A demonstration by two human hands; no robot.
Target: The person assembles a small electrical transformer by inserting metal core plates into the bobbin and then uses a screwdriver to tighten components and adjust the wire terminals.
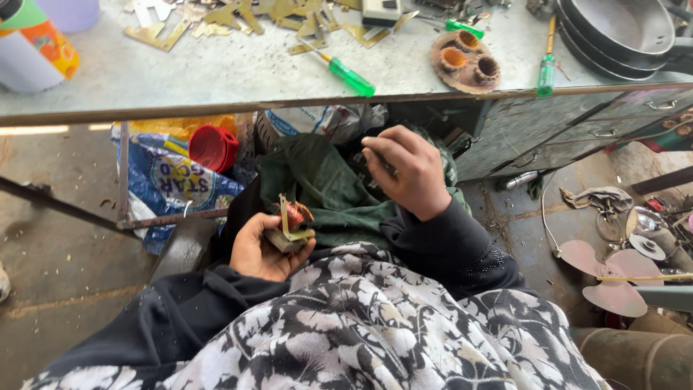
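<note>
Cluttered and dusty, the grey bench [216, 72] spans the top of the view, strewn with brass-coloured sheet cut-outs [216, 18], green-handled screwdrivers [350, 76] and a round disc bearing wound coils [465, 61]. Below its edge, the left hand [260, 249] cups a small transformer core with a copper coil [292, 222], its fingers curled around the piece from beneath. Up and to the right of it, the right hand [408, 173] presses down on dark metal parts [364, 166] lying in a green cloth [317, 184]; its fingers are bent close together, covering most of what they grip. Patterned fabric hides the lap, and dark pans [621, 32] are cut off at the corner.
</note>
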